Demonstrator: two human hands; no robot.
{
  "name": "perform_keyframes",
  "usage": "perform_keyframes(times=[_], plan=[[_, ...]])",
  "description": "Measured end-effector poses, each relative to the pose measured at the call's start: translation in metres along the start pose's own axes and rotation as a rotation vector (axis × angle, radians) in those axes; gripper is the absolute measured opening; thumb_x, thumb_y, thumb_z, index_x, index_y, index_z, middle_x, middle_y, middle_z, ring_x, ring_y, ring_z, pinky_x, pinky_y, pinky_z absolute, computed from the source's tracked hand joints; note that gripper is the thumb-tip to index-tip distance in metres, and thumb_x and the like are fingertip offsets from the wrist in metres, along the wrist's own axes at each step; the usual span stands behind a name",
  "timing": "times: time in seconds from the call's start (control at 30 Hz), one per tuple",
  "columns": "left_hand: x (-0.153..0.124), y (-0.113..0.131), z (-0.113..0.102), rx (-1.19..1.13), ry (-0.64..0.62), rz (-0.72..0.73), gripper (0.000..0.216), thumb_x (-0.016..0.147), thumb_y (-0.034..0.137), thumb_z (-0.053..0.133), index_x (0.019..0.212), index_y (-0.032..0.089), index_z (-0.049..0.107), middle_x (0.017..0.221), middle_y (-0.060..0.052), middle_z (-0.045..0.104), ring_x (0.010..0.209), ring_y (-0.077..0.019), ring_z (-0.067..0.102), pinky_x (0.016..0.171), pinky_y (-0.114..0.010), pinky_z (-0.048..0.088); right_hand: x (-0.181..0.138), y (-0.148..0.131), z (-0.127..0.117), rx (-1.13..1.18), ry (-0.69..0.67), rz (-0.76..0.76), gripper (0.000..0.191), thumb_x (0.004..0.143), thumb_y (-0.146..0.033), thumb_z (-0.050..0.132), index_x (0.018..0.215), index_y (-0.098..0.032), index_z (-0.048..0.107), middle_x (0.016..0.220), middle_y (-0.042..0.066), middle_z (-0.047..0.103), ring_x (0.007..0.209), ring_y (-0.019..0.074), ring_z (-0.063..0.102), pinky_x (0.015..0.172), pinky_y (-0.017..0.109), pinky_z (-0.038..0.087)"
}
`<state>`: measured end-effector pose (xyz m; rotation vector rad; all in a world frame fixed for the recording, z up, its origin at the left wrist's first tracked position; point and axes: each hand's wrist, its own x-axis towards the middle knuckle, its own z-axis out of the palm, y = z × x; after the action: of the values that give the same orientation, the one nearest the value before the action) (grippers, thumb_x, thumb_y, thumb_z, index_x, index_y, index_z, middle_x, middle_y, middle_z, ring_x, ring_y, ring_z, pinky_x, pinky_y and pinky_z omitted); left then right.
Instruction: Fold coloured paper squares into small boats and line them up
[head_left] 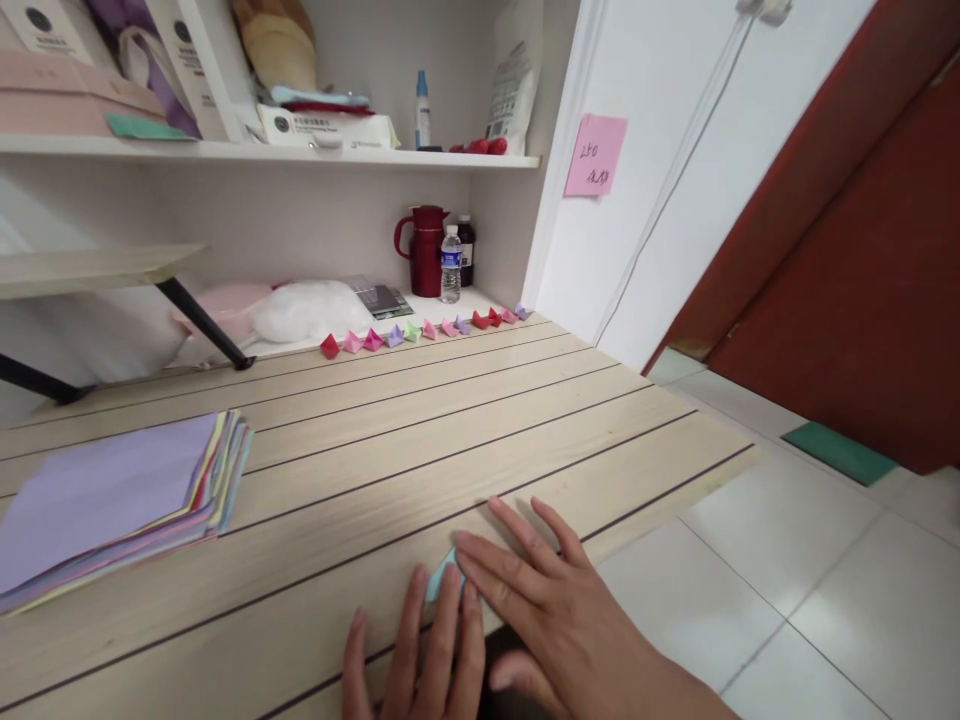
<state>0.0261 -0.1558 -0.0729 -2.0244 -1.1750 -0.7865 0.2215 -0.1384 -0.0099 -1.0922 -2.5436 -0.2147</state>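
Note:
A small piece of light blue folded paper point(444, 573) lies on the wooden table point(315, 540) near its front edge. The fingers of my left hand point(431, 660) are spread, and some of them rest on the paper from the near side. From the right, my right hand point(544, 600) lies flat with fingers stretched out, its index fingertip at the paper's right edge. Both hands cover much of the paper, so its full shape is hidden.
A stack of coloured paper point(120, 500) sits at the left. Small folded paper pieces point(412, 332) line the table's back edge. Behind them stand a red jug point(427, 250) and a water bottle point(451, 265). A small raised shelf point(105, 268) stands at back left.

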Motion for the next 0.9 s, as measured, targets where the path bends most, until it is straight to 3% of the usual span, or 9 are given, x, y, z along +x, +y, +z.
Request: perform_keyframes(times=[0.1,0.27,0.5,0.8,0.9], plan=[[0.002,-0.004,-0.003,-0.02,0.012,0.025,0.039,0.09,0.013,0.05,0.124,0.022,0.066,0.13,-0.002,0.067,0.115,-0.025,0.063,0.121,-0.06,0.016,-0.002,-0.001,0.005,-0.034,-0.037,0.053,0.063,0.096,-0.039,0.058,0.152,-0.02,0.037,0.156,0.003,0.041,0.146,0.0327,0.027,0.121,0.054,0.012],[0.004,-0.006,-0.008,-0.07,-0.034,0.021,0.042,0.087,0.009,0.051,0.125,0.018,0.064,0.127,-0.004,0.069,0.106,-0.0242,0.067,0.122,-0.058,0.012,-0.008,0.002,0.008,0.003,0.043,0.048,0.05,0.096,-0.019,0.054,0.145,-0.02,0.047,0.149,0.004,0.052,0.139,0.0252,0.042,0.117,0.047,0.024],[-0.002,-0.003,-0.012,-0.261,0.04,-0.106,0.023,0.088,0.016,0.063,0.11,0.019,0.071,0.106,-0.005,0.078,0.103,-0.0241,0.069,0.108,-0.043,0.036,-0.015,-0.005,0.005,0.199,0.183,0.069,0.033,0.096,-0.017,0.056,0.128,-0.026,0.062,0.129,0.005,0.065,0.121,0.0244,0.053,0.104,0.044,0.036],[0.01,-0.015,-0.019,-0.36,0.01,-0.066,0.016,0.087,0.015,0.065,0.102,0.018,0.07,0.09,-0.005,0.075,0.094,-0.0208,0.068,0.09,-0.036,0.042,-0.014,-0.009,0.014,0.452,0.332,0.113,0.02,0.098,-0.013,0.052,0.106,-0.023,0.066,0.098,0.003,0.068,0.095,0.0197,0.058,0.088,0.04,0.038],[0.015,-0.015,-0.022,-0.479,0.01,-0.176,0.012,0.09,0.014,0.059,0.095,0.021,0.068,0.083,-0.003,0.072,0.085,-0.0184,0.067,0.088,-0.036,0.042,-0.01,-0.011,0.008,0.559,0.317,0.157,0.013,0.097,-0.015,0.057,0.102,-0.024,0.066,0.095,0.002,0.067,0.092,0.019,0.057,0.087,0.039,0.039]])
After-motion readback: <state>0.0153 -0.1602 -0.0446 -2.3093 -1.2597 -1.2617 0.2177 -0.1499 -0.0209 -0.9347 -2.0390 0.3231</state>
